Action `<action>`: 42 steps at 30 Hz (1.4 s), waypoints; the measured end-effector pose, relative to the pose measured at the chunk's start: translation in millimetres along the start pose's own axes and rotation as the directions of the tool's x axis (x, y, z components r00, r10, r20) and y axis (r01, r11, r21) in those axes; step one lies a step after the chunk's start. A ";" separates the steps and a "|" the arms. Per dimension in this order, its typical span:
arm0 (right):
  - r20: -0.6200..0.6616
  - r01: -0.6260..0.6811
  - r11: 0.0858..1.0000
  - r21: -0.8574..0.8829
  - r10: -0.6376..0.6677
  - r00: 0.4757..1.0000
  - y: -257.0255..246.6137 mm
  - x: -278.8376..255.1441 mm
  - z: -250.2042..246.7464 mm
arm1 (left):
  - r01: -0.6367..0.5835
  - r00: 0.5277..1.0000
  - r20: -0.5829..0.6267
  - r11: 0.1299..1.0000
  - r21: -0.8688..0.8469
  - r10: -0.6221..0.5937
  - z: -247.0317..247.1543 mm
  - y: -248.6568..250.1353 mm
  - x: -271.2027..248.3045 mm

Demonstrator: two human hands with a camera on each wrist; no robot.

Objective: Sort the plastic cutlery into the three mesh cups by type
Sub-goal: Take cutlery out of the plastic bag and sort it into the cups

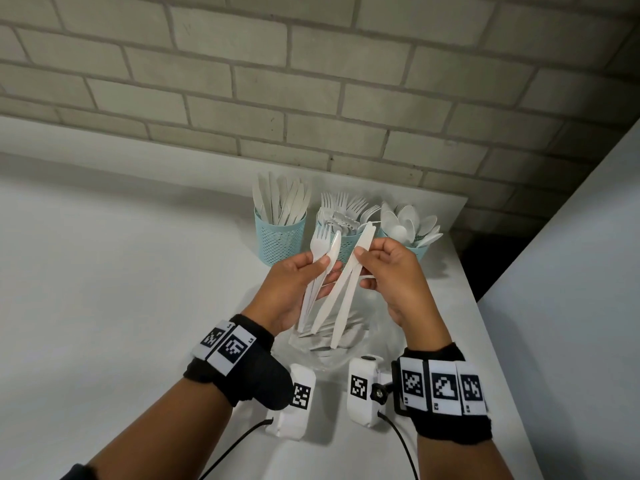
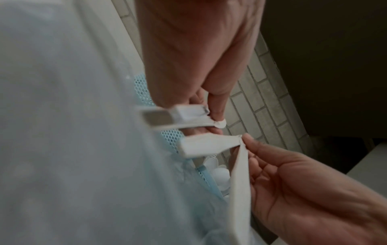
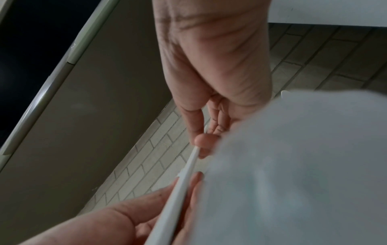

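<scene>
Nearest my head camera sit the black wrist straps with their black-and-white square code tags; I read no brand or words on them, only small marks too fine to make out. Just beyond, my left hand pinches a small bunch of white plastic cutlery between thumb and curled fingers: a fork and what looks like a knife, heads up. My right hand pinches two long white plastic knives near their upper ends, fingers curled round them. Their long axes run steeply, blade ends up and tilted toward the far edge of the white table, handles down over a clear plastic container holding more unsorted pieces.

Three pale blue mesh cups stand in a row at the table's far edge against the grey brick wall: the knife cup on the left, the fork cup in the middle, partly hidden by my hands, and the spoon cup on the right. All three are well filled.

As I judge it, the knives in my right hand belong in the left cup, which lies beyond and left of both hands, so my left hand is nearer it and my right must cross over. Dropping them handle-first looks the surest way in.
</scene>
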State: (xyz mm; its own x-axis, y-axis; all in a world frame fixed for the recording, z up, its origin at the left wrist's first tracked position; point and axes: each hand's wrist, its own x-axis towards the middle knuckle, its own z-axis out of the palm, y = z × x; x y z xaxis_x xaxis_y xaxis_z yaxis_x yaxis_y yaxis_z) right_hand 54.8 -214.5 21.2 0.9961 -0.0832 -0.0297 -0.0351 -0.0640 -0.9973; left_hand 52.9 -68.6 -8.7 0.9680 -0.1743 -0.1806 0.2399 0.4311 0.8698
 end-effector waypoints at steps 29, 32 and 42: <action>-0.087 0.295 0.953 0.070 -0.288 0.954 -92.3 100.6 47.7 | -0.083 0.966 -0.260 0.967 -0.241 0.018 -36.6 30.7 4.1; -0.132 0.375 0.924 -0.073 -0.382 0.915 -76.8 112.3 72.9 | -0.082 0.959 -0.283 0.966 -0.245 0.010 -38.6 31.3 2.9; 0.208 0.327 0.668 -0.668 -0.254 0.945 -23.1 127.0 110.1 | -0.074 0.935 -0.356 0.972 -0.221 -0.010 -50.0 33.1 1.7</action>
State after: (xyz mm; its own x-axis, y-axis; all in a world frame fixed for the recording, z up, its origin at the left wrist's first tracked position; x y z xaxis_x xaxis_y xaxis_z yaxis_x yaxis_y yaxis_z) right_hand 191.1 -114.0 33.1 0.9666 0.1444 0.2117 0.2480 -0.7344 -0.6318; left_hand 66.1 -10.4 -3.1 0.9286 0.1478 -0.3405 0.1780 0.6277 0.7578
